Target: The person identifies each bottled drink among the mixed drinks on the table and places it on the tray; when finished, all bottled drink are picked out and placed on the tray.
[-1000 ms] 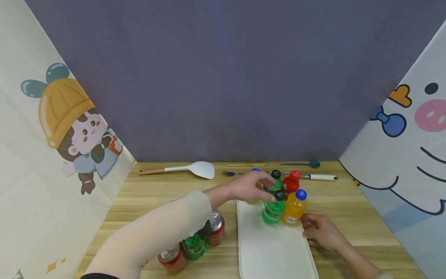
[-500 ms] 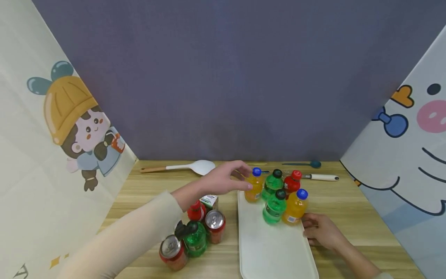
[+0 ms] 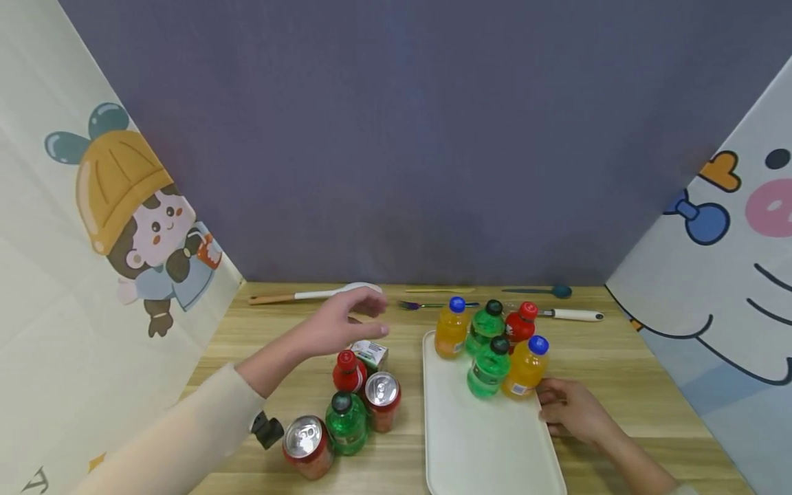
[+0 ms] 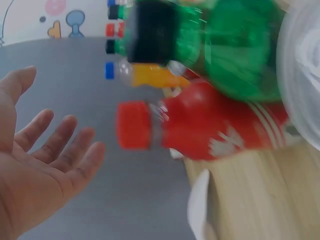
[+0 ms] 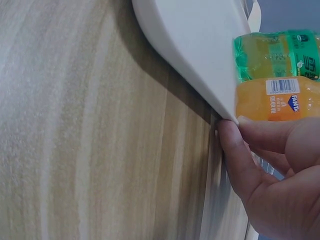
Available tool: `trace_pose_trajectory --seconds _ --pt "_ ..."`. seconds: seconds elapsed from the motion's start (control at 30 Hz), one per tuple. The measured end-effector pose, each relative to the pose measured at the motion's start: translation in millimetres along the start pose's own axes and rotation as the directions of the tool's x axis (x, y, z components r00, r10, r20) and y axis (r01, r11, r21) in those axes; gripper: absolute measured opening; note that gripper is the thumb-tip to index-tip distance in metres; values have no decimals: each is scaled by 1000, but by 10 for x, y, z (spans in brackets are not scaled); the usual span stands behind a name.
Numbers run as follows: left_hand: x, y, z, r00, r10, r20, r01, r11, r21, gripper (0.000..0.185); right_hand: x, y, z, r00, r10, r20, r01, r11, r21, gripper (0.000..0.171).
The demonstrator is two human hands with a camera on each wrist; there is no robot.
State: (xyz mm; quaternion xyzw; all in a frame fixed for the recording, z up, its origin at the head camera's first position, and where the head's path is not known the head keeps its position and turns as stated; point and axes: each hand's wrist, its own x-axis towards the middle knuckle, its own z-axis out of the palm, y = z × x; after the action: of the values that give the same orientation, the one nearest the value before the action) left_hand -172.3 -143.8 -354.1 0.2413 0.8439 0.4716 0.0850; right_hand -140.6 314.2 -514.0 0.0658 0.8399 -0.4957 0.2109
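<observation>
My left hand [image 3: 346, 323], fingers spread and holding nothing, hovers over the left group of drinks. Below it stand a red-capped bottle [image 3: 349, 372], a small carton [image 3: 371, 355], a green bottle [image 3: 347, 425] and two red cans, one can [image 3: 381, 399] beside the bottles and another can [image 3: 307, 447] nearer me. With thumb and finger, my right hand [image 3: 572, 409] pinches the right rim of the white tray [image 3: 489, 454]. On the tray's far half stand an orange soda bottle [image 3: 524, 369], a second orange bottle [image 3: 451, 330], two green bottles [image 3: 487, 371] and a red bottle [image 3: 521, 324].
Along the back of the wooden table lie a white spatula [image 3: 315, 294], a fork [image 3: 427, 304], a thin gold utensil [image 3: 439, 290], a dark spoon [image 3: 551, 291] and a white-handled tool [image 3: 572, 315]. A grey wall [image 3: 396, 151] rises behind them, with printed panels at both sides.
My left hand has moved leftward from above the tray's bottles to above the left group of drinks. My right hand has stayed at the tray's rim.
</observation>
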Motion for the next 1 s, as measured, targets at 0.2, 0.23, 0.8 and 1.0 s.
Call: trace_pose_trajectory --seconds 0.2,0.23,0.8,1.0 --pt "-228 -209 -113 998 -57 -12 58 997 44 43 -12 -14 -1 999 -39 12 39 999 4 62" --pt "-260 -246 -121 998 -60 -7 60 997 49 43 -15 -18 0 999 -43 16 43 999 6 62" --pt "-498 -619 -4 987 -126 102 129 991 -30 45 -31 -3 4 1000 -27 -10 27 1000 -7 62" --pt "-544 -698 26 987 -132 93 136 990 -36 43 -28 -1 19 1000 -18 -23 18 1000 -18 63"
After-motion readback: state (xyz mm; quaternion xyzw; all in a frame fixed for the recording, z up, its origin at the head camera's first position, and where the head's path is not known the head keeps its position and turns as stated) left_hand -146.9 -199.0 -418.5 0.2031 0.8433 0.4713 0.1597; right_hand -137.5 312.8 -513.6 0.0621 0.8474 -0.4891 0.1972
